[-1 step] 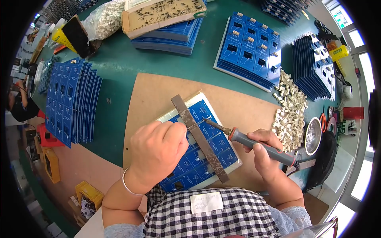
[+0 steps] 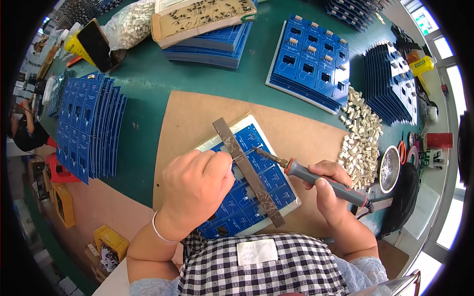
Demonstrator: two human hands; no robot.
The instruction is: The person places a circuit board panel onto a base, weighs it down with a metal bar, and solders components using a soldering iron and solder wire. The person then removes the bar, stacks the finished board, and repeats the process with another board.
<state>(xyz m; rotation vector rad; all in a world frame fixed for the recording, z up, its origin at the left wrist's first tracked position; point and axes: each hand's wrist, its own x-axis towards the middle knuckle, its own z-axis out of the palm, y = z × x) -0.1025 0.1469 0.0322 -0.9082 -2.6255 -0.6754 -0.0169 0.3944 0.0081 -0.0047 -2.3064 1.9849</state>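
Observation:
My right hand is closed around the grey handle of a soldering iron, whose tip points left over a blue circuit board panel. Fingers curled into a fist, my left hand hovers above the panel's left part. A thin strand of solder wire comes out of that fist toward the iron's tip; the rest of it is hidden in the fingers. Across the panel lies a dark flat bar, running diagonally. The panel rests on a pale backing, and my left hand hides part of it.
Beneath the panel is a brown board on the green table. Panel stacks stand left, far right and behind. White connectors lie heaped beside a metal bowl. A phone leans at far left.

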